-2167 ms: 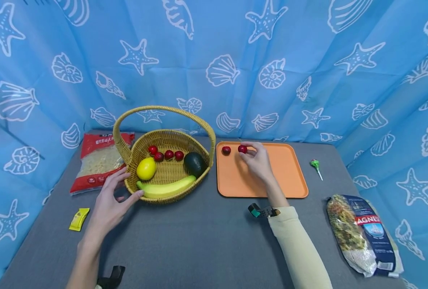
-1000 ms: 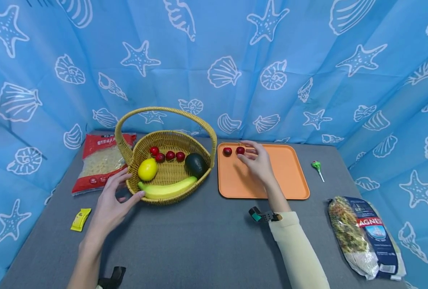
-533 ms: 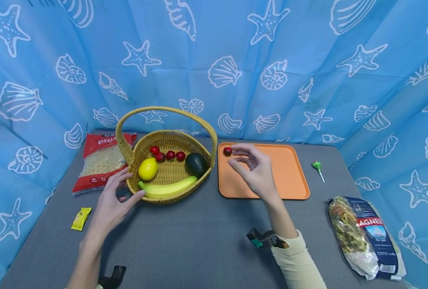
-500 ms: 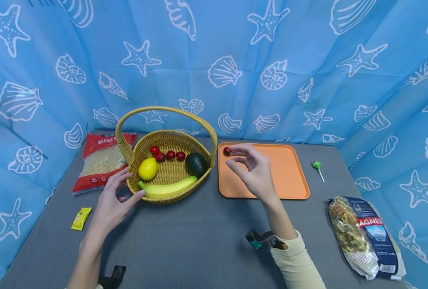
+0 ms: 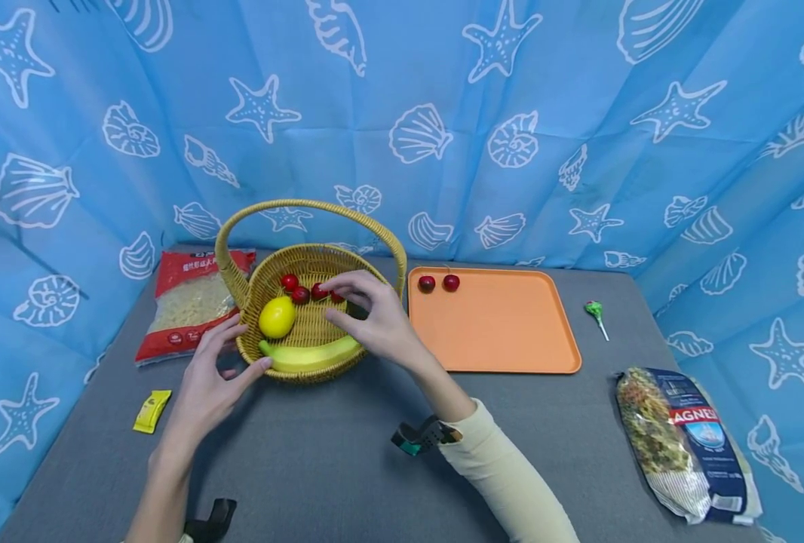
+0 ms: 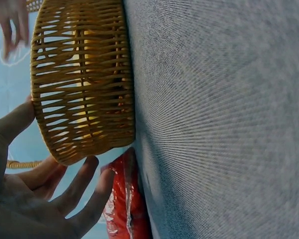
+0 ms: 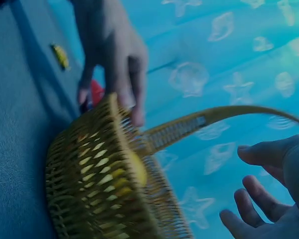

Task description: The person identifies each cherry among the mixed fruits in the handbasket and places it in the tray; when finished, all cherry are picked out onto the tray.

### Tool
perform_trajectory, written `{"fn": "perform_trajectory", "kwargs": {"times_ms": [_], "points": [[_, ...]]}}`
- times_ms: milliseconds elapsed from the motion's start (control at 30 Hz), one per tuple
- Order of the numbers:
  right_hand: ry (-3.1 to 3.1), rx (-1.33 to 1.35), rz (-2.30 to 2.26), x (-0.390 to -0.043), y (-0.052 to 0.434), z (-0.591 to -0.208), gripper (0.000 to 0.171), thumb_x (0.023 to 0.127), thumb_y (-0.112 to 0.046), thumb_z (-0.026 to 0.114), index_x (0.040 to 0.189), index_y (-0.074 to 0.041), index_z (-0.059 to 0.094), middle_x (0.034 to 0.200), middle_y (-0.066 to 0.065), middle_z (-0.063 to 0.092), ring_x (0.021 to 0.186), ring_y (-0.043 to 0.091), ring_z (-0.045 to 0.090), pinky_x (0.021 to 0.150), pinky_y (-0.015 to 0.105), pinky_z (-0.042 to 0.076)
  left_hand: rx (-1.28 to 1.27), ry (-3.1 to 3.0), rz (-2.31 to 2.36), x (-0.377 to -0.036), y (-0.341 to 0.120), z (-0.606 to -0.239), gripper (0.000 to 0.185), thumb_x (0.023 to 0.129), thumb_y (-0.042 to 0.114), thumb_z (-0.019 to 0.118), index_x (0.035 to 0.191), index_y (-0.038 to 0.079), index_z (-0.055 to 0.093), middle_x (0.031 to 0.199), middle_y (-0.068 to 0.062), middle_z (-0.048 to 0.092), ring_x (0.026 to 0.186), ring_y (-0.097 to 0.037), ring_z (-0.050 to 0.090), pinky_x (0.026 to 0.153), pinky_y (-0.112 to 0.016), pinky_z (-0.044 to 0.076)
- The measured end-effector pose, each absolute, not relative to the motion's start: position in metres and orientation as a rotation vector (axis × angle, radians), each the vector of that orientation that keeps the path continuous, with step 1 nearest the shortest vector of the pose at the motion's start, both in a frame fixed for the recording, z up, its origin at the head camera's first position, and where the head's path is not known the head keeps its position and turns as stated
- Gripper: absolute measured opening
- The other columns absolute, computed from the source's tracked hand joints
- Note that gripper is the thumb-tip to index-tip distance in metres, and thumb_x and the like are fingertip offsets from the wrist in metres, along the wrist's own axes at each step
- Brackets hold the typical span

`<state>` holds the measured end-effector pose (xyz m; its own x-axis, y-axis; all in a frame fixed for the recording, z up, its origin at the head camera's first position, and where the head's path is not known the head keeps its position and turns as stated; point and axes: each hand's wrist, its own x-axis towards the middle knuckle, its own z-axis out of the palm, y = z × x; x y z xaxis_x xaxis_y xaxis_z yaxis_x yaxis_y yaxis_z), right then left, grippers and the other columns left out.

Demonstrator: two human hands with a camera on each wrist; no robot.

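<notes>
The right hand (image 5: 375,320) floats open over the basket (image 5: 253,285), right by the red cherries (image 5: 300,294). The left hand (image 5: 208,377) is open too, fingers touching the basket's near rim.

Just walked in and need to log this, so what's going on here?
A person steadies a wicker basket of fruit with the left hand at its rim. The right hand reaches into it, over the cherries, empty so far. Two cherries lie on the orange tray beside it.
</notes>
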<state>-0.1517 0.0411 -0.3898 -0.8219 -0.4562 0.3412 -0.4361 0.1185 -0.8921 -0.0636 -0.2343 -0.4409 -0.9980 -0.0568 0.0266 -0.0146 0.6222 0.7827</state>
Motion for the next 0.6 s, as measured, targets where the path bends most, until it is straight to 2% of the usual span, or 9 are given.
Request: {"fn": "perform_trajectory", "kwargs": {"times_ms": [133, 233, 300, 400, 467, 533, 600], "points": [[2.464, -0.894, -1.665, -0.172, 0.011, -0.404, 0.035, 0.1, -0.012, 0.079, 0.133, -0.006, 0.072, 0.136, 0.013, 0.068, 0.129, 0.028, 0.065, 0.12, 0.044, 0.055, 0.058, -2.781, -1.342, -0.063, -0.235, -0.441, 0.074, 0.101, 0.036, 0.079, 0.161, 0.005, 0.047, 0.171, -0.025, 0.036, 0.14, -0.049, 0.05, 0.102, -0.071, 0.059], [2.526, -0.856, -1.564, -0.185, -0.006, -0.415, 0.034, 0.101, -0.014, 0.078, 0.134, -0.009, 0.072, 0.139, 0.011, 0.068, 0.128, 0.031, 0.064, 0.109, 0.044, 0.057, 0.053, -2.783, -1.332, -0.063, -0.235, -0.442, 0.075, 0.101, 0.036, 0.079, 0.161, 0.004, 0.047, 0.17, -0.025, 0.036, 0.14, -0.049, 0.05, 0.101, -0.07, 0.06], [2.549, -0.828, -1.517, -0.192, -0.015, -0.42, 0.033, 0.102, -0.014, 0.075, 0.135, -0.009, 0.072, 0.14, 0.012, 0.068, 0.118, 0.032, 0.063, 0.093, 0.037, 0.055, 0.052, -2.786, -1.326, -0.063, -0.235, -0.442, 0.075, 0.101, 0.036, 0.079, 0.161, 0.004, 0.047, 0.17, -0.025, 0.036, 0.14, -0.048, 0.05, 0.101, -0.07, 0.06], [2.56, -0.778, -1.466, -0.2, -0.024, -0.427, 0.031, 0.106, -0.011, 0.068, 0.136, -0.007, 0.07, 0.143, 0.016, 0.066, 0.096, 0.032, 0.057, 0.076, 0.029, 0.042, 0.054, -2.789, -1.32, -0.063, -0.235, -0.442, 0.075, 0.101, 0.037, 0.079, 0.16, 0.004, 0.047, 0.17, -0.025, 0.037, 0.14, -0.048, 0.05, 0.101, -0.07, 0.06], [2.564, -0.731, -1.428, -0.204, -0.027, -0.43, 0.031, 0.107, -0.007, 0.063, 0.138, -0.006, 0.069, 0.148, 0.017, 0.062, 0.089, 0.025, 0.051, 0.073, 0.027, 0.036, 0.054, -2.785, -1.32, -0.063, -0.234, -0.442, 0.074, 0.101, 0.037, 0.079, 0.16, 0.004, 0.047, 0.17, -0.025, 0.037, 0.14, -0.048, 0.05, 0.101, -0.07, 0.06], [2.548, -0.701, -1.398, -0.206, -0.028, -0.432, 0.034, 0.107, -0.002, 0.058, 0.139, -0.005, 0.068, 0.153, 0.019, 0.058, 0.077, 0.021, 0.046, 0.07, 0.026, 0.035, 0.051, -2.78, -1.322, -0.063, -0.234, -0.442, 0.074, 0.101, 0.036, 0.079, 0.16, 0.004, 0.048, 0.169, -0.025, 0.037, 0.14, -0.049, 0.05, 0.101, -0.07, 0.06], [2.535, -0.691, -1.366, -0.207, -0.028, -0.435, 0.037, 0.106, 0.001, 0.055, 0.14, -0.005, 0.066, 0.154, 0.019, 0.057, 0.073, 0.017, 0.043, 0.067, 0.024, 0.034, 0.045, -2.775, -1.323, -0.063, -0.234, -0.441, 0.073, 0.101, 0.035, 0.079, 0.159, 0.003, 0.048, 0.169, -0.025, 0.037, 0.14, -0.049, 0.05, 0.101, -0.07, 0.06]]}}
